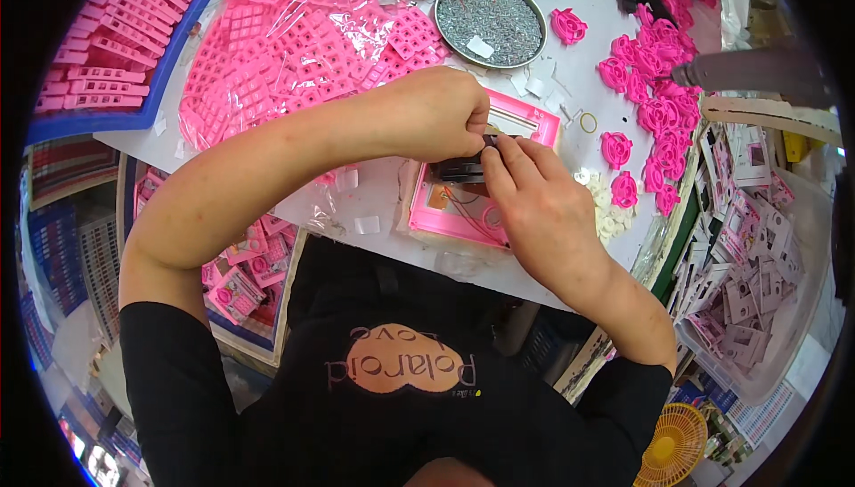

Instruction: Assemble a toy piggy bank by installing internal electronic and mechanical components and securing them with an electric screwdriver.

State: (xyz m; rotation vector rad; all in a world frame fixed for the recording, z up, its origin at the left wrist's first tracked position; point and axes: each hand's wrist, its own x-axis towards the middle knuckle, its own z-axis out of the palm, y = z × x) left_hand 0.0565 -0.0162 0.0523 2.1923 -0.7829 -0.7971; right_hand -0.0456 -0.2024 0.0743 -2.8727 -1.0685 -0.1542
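Honestly, the left hand sat curled, the right hand touched the black part (couldn't tell if either pinched); wires at its 6 o'clock needed keeping clear.

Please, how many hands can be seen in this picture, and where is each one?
2. The left hand is curled at the black part above the pink frame; the right hand is at its right end. Some fingertips are hidden.
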